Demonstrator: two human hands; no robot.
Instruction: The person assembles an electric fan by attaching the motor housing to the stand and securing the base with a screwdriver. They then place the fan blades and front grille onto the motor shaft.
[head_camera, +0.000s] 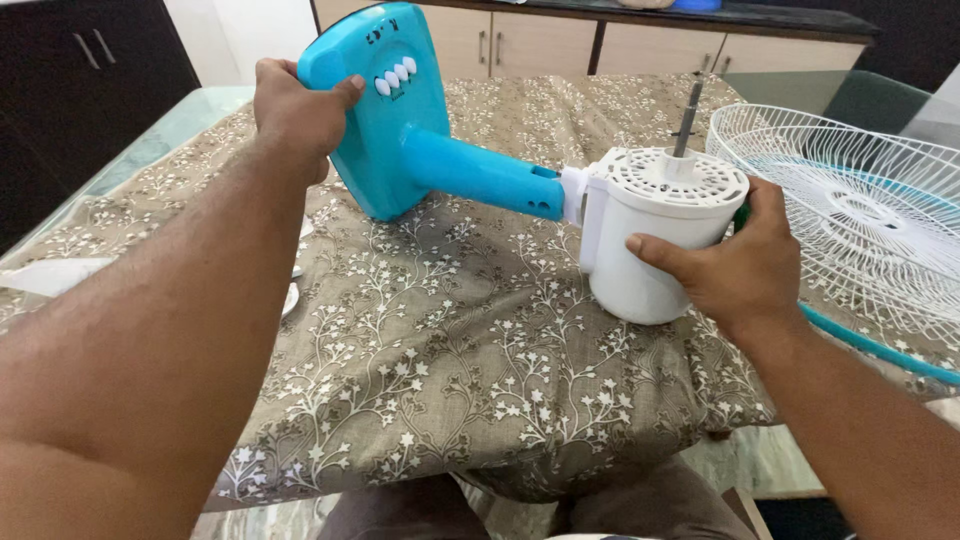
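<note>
Clearly a disassembled table fan (520, 180), lying tilted across the cloth-covered surface (440, 380) and spanning both grips. Left hand (298, 115) wrapped tight around the top edge of the blue base (375, 110); right hand (745, 265) closed around the white motor housing (655, 235), bare shaft (688, 115) just above. Probably rigid plastic, smooth, weighted toward the motor, so best held at both ends. Wire guard (850, 210) just right of that grip.
</note>
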